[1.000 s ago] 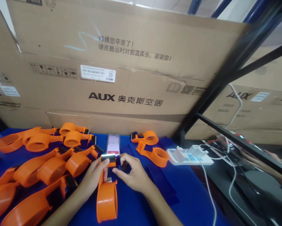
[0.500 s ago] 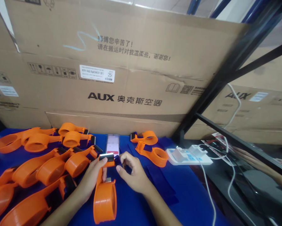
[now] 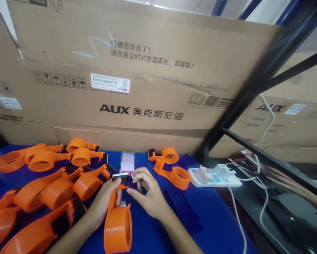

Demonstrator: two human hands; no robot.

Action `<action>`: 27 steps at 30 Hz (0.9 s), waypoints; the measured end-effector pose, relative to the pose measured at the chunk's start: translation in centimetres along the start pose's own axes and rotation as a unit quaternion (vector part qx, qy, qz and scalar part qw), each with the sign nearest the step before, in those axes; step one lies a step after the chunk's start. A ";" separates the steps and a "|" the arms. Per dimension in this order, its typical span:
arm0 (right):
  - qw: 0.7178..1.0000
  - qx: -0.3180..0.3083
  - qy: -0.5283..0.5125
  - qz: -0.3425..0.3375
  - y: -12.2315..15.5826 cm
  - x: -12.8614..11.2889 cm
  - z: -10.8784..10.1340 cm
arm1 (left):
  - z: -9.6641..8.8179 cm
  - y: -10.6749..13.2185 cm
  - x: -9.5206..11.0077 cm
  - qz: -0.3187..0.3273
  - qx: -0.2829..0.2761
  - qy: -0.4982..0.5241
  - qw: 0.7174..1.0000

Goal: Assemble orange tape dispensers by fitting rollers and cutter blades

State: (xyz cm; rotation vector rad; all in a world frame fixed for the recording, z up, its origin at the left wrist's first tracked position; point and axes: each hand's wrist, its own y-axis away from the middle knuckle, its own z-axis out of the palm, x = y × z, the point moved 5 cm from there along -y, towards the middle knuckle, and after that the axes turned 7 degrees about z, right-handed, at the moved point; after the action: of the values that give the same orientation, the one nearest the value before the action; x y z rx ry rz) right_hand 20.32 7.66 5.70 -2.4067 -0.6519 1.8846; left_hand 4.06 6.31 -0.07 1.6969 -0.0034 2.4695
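Note:
An orange plastic tape dispenser lies lengthwise on the blue cloth in front of me, its ring end towards me. My left hand grips its neck, thumb near the toothed metal blade at the far end. My right hand is curled just right of the blade, fingertips pinched on a small dark blue part beside the dispenser's head. Only a corner of that part shows between the fingers.
Several more orange dispensers are heaped at the left, and two lie behind my right hand. A phone lies near the big cardboard boxes. A white power strip with cables sits right, beside a black metal frame.
The dispenser has tilted slightly, its ring end shifting left and nearer to me. My right hand's fingers have closed in tighter by the blade end.

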 end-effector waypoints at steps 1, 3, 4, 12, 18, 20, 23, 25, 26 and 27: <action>1.000 0.001 0.010 0.001 0.0 0.0 -0.1 | 0.0 0.0 0.0 0.007 0.001 -0.001 1.000; 1.000 0.002 0.024 0.007 0.1 0.1 -0.1 | 0.0 0.0 0.2 0.021 0.000 -0.002 1.000; 1.000 0.001 0.028 0.011 0.2 0.1 -0.1 | 0.0 0.1 0.3 0.025 -0.003 -0.005 1.000; 0.998 -0.037 0.040 -0.006 0.3 0.0 0.3 | 0.3 0.1 0.9 0.041 -0.054 -0.052 0.996; 0.996 -0.059 0.058 -0.038 0.2 -1.1 0.0 | 0.0 0.2 0.2 0.029 -0.046 -0.035 0.998; 0.995 -0.064 0.066 -0.041 0.2 -1.3 0.0 | 0.1 0.4 0.2 0.027 -0.049 -0.037 0.998; 0.993 -0.078 0.074 -0.042 0.3 -1.7 0.0 | 0.3 0.5 0.4 0.021 -0.057 -0.038 0.997; 0.992 -0.090 0.077 -0.046 0.4 -2.0 0.0 | 0.4 0.5 0.5 0.013 -0.060 -0.025 0.998; 0.991 -0.097 0.078 -0.048 0.4 -2.1 0.0 | 0.5 0.6 0.4 0.007 -0.062 -0.017 0.998; 0.990 -0.102 0.081 -0.050 0.5 -2.2 -0.1 | 0.6 0.6 0.4 0.000 -0.065 -0.010 0.998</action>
State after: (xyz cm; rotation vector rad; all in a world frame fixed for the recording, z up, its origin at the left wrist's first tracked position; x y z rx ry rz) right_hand 20.13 6.55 7.60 -2.5588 -0.9751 1.6353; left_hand 4.38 5.75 0.56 1.6669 -0.1635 2.3961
